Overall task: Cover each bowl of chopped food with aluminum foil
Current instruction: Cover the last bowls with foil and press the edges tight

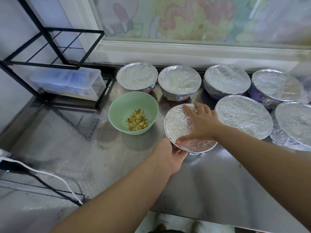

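Hands of ours on one foil-wrapped bowl [178,126], left hand [170,157] gripping its near rim, right hand [200,121] spread flat on top, one uncovered green bowl [133,105] of chopped food [137,121] left of it, six foil-covered bowls [179,79] right and behind, no writing legible.

Foil covers [180,122]: silver, crinkled texture. Uncovered bowl [124,105]: pale green, holding yellow-brown pieces [136,120]. Far right bowl [255,95]: purple beneath foil. Tabletop [210,185]: grey steel. Rack [50,47], far left: black. Cable [50,175], near left: white.
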Tool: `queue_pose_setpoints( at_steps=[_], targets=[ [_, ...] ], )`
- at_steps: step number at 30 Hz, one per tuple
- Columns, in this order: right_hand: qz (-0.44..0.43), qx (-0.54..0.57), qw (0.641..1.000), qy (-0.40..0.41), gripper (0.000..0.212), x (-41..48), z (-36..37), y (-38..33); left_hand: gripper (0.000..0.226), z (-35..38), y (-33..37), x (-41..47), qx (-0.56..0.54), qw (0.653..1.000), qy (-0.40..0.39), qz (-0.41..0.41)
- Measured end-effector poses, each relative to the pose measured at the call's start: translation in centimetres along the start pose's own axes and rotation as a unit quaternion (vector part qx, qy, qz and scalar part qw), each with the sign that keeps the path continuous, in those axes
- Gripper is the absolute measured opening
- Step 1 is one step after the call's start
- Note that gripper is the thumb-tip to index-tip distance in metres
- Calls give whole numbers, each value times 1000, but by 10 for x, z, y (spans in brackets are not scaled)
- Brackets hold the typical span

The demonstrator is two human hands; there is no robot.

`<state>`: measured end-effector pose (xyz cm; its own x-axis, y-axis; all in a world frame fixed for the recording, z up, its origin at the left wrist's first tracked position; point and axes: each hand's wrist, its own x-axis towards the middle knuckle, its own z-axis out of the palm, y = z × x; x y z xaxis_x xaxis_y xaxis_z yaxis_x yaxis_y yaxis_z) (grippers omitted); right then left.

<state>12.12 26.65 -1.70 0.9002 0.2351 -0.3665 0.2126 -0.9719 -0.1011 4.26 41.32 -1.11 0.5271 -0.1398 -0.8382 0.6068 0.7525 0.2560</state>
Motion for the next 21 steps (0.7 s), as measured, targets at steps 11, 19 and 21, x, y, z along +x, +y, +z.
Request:
queue_pose_setpoints(
  at_steps=[11, 19, 21],
  targets=[
    [60, 87, 994, -11, 126, -9, -8, -13, 47, 16, 1, 7, -59, 998, -19, 10],
    [62, 110, 992, -20, 120, -13, -13, -14, 46, 18, 5, -19, -8, 999, -1, 47],
    [49, 127, 991, -3, 122, -19, -12, -12, 39, 6, 0, -17, 19, 995, -38, 92]
  ],
)
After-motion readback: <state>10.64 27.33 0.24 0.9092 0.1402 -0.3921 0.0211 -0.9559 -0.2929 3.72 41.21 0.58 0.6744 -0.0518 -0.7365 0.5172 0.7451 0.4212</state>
